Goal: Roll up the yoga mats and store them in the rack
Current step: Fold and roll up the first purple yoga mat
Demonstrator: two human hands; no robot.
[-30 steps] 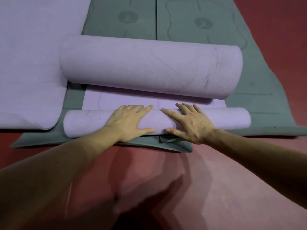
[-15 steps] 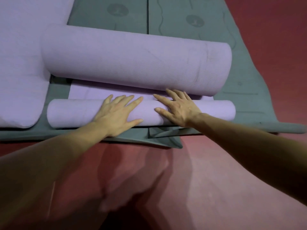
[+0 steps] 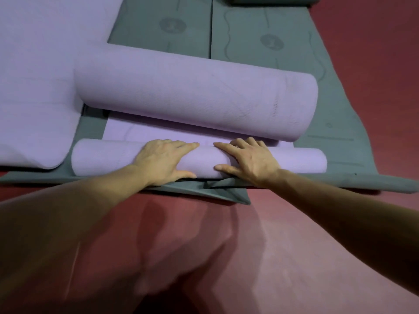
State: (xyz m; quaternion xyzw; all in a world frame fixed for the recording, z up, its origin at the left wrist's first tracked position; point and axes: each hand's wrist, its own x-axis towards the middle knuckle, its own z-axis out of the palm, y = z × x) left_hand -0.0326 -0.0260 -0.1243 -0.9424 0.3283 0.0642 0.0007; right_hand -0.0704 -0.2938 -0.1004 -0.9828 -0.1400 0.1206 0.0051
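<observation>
A lilac yoga mat lies across grey mats, rolled from both ends. Its near end is a thin roll [image 3: 104, 158], and its far end is a thick roll [image 3: 197, 96]; a short flat strip [image 3: 145, 131] joins them. My left hand [image 3: 162, 160] lies flat on top of the thin roll, fingers spread and pointing right, thumb on the near side. My right hand [image 3: 248, 159] presses the same roll beside it, fingers pointing left over the top, thumb low on the near face.
Another lilac mat [image 3: 34, 87] lies flat at the left. Two grey mats [image 3: 249, 30] lie side by side underneath, with a turned-up grey corner [image 3: 226, 191] under my wrists. A dark grey roll [image 3: 272, 0] shows at the top edge. Red floor [image 3: 272, 245] surrounds everything.
The thin roll has turned a little further toward the thick roll, narrowing the flat strip between them. Both hands stayed on it.
</observation>
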